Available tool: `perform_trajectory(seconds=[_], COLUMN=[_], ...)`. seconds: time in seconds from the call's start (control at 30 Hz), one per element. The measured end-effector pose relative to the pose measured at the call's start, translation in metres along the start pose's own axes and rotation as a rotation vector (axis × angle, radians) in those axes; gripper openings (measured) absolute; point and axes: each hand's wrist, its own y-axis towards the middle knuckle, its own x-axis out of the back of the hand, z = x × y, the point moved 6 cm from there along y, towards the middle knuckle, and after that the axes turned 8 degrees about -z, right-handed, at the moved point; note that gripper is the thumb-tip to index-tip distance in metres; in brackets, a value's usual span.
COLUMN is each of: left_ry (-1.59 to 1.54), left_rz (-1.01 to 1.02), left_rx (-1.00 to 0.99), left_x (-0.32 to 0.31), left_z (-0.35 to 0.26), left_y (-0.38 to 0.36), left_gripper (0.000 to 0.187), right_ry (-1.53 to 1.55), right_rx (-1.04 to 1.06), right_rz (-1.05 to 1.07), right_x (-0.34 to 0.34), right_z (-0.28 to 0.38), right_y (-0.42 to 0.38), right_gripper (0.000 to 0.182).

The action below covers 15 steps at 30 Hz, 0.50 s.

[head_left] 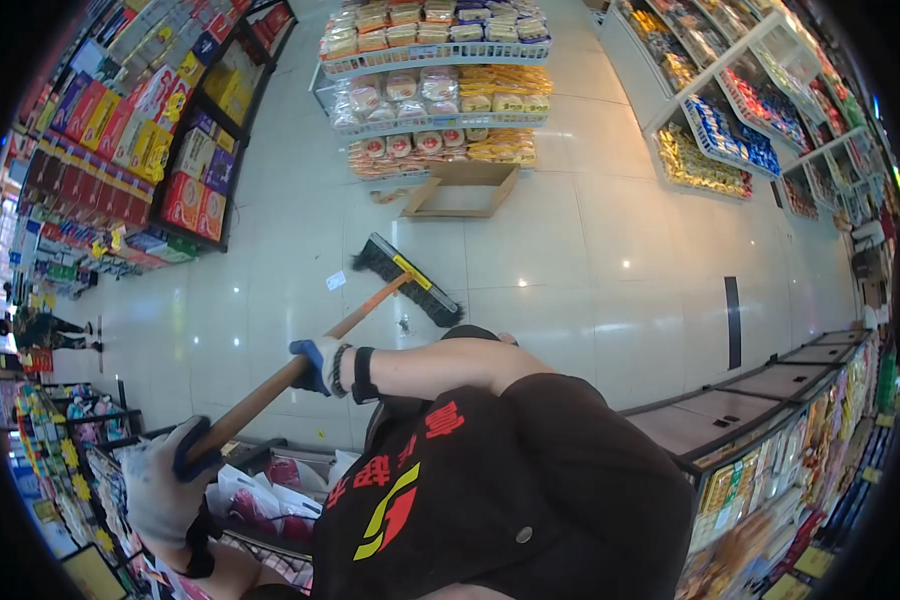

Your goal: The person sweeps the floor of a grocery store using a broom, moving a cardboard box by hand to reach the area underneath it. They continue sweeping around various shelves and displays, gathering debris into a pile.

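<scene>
Both my hands wear pale gloves with blue palms and are wrapped round the wooden handle of a broom (370, 303). My left hand (170, 475) closes on the upper end of the handle at the lower left. Further down the handle, my right hand (318, 367) grips it, the arm reaching across my dark apron (530, 470). The broom's wide head, with black bristles and a yellow label, rests on the tiled floor (570, 270). Beside its left end lies a small white piece of paper (336, 281). A little debris (403, 323) shows near the bristles.
An open cardboard tray (455, 213) lies before a rack of packaged bread (440, 92). Shelves of boxes (120, 130) stand at left, and bins of wrapped snacks (720, 130) at right. Low cabinets (730, 405) run along the lower right. A person (50, 328) stands far left.
</scene>
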Motion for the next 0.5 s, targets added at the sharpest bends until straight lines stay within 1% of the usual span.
perform_trajectory(seconds=[0.07, 0.13, 0.17, 0.23, 0.27, 0.3, 0.33, 0.37, 0.4, 0.43, 0.47, 0.5], left_ry=[-0.055, -0.157, -0.163, 0.051, 0.056, 0.062, 0.082, 0.103, 0.002, -0.103, -0.006, -0.007], left_rz=[-0.024, -0.164, -0.160, -0.050, 0.015, 0.081, 0.107, 0.133, 0.158, 0.189, 0.169, 0.164], left_rx=[-0.002, -0.027, -0.033, -0.025, -0.004, 0.015, 0.045, 0.073, 0.155, 0.244, 0.303, 0.307], left_x=[0.005, 0.009, 0.004, -0.021, -0.043, -0.069, -0.091, -0.104, -0.102, -0.098, -0.083, -0.077], left_z=[0.010, 0.019, 0.020, 0.020, 0.021, 0.025, 0.036, 0.046, 0.051, 0.048, 0.017, 0.001], left_y=[0.004, 0.015, 0.026, 0.065, 0.090, 0.116, 0.143, 0.169, 0.191, 0.209, 0.229, 0.251], left_gripper=[0.042, 0.038, 0.038, 0.032, 0.031, 0.030, 0.031, 0.031, 0.032, 0.033, 0.029, 0.029], right_ry=[-0.015, -0.157, -0.196, -0.267, -0.314, -0.358, -0.331, -0.200, -0.160, -0.153, 0.050, 0.144], right_rx=[0.035, 0.087, 0.077, 0.131, 0.247, 0.363, 0.419, 0.435, 0.496, 0.307, 0.429, 0.713], right_rz=[0.000, 0.117, 0.194, 0.375, 0.357, 0.337, 0.266, 0.270, 0.265, 0.381, 0.268, -0.139], right_x=[-0.007, -0.013, -0.008, 0.013, 0.027, 0.048, 0.076, 0.108, 0.161, 0.207, 0.281, 0.294], right_z=[0.006, 0.019, 0.029, 0.059, 0.085, 0.115, 0.146, 0.174, 0.212, 0.231, 0.270, 0.279], right_y=[-0.006, -0.009, 0.002, 0.020, -0.001, -0.031, -0.046, -0.064, -0.045, -0.051, -0.026, -0.132], right_gripper=[0.032, 0.034, 0.034, 0.036, 0.032, 0.029, 0.023, 0.021, 0.023, 0.023, 0.023, 0.022])
